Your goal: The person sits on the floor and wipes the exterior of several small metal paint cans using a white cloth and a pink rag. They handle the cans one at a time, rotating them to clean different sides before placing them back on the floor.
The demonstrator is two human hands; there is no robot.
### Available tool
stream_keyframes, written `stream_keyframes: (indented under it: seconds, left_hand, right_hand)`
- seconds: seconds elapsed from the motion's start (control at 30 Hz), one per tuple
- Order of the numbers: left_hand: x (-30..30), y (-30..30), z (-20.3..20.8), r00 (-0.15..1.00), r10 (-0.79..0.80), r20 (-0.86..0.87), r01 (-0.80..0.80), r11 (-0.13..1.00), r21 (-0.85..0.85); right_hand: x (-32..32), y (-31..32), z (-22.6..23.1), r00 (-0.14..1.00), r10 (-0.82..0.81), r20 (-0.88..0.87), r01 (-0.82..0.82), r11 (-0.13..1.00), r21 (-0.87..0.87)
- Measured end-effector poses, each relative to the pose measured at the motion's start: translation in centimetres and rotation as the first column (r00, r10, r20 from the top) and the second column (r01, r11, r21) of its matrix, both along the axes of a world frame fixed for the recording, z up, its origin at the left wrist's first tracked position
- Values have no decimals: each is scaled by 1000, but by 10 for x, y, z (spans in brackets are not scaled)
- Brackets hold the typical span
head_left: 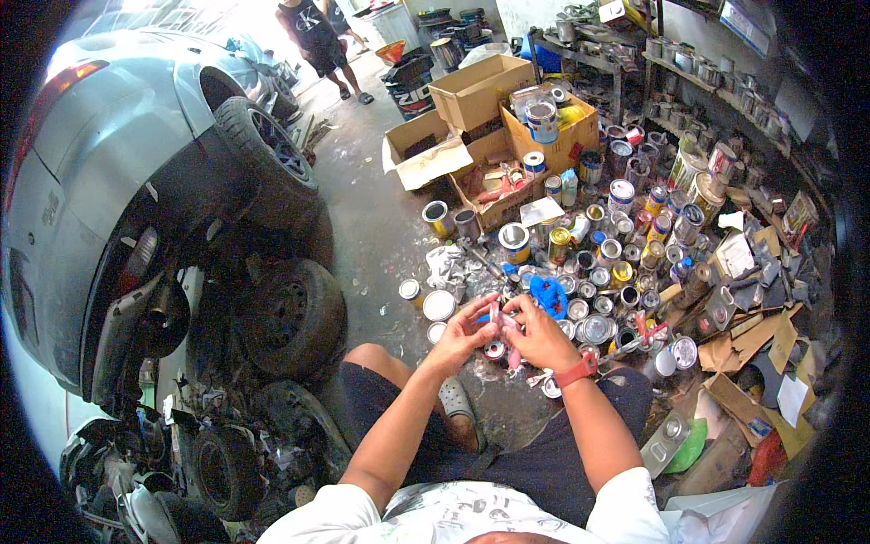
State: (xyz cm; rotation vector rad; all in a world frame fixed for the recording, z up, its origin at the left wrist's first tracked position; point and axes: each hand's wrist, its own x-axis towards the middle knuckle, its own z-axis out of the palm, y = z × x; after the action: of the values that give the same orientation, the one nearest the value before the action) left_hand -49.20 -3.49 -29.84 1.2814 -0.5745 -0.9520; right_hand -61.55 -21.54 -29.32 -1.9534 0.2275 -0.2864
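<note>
My left hand (464,334) and my right hand (541,337) meet in front of me, above the floor between my knees. Both are closed, with fingertips pinching a small, limp pinkish strip (495,314); its exact kind is too small to tell. Below my right fingers hangs a pink end (514,360), perhaps part of the same piece. A red band circles my right wrist. Just beyond my right hand lies a bright blue piece (548,296) with dark red spots. White round lids (439,306) are to the left of my hands.
Many paint cans (514,241) crowd the floor ahead and to the right. Cardboard boxes (480,91) stand behind them, and torn cardboard (752,354) is piled at right. A silver car (118,136) and loose tires (290,317) occupy the left. A person (313,41) is at the back.
</note>
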Motion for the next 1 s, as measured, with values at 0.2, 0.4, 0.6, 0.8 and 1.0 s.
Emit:
stream_keyframes:
  seconds: [0.2, 0.4, 0.6, 0.8, 1.0]
  left_hand:
    - [2, -10, -3, 963, -69, 260, 74, 997, -10]
    - [1, -11, -7, 990, -31, 140, 30, 1000, 5]
    - [11, -8, -10, 973, -4, -232, 4, 1000, -1]
    - [4, -13, -17, 973, -16, -231, 11, 1000, -20]
    - [8, -11, -17, 950, 117, -288, -127, 992, -17]
  right_hand:
    - [6, -18, -19, 992, 70, -105, -13, 886, 463]
    - [14, -20, -30, 998, -49, 32, 24, 841, 540]
    - [9, -19, -23, 992, 72, 101, -123, 671, 731]
    - [20, -15, -29, 967, -251, 48, 239, 955, 176]
    - [13, -5, -11, 993, -61, 103, 74, 989, -125]
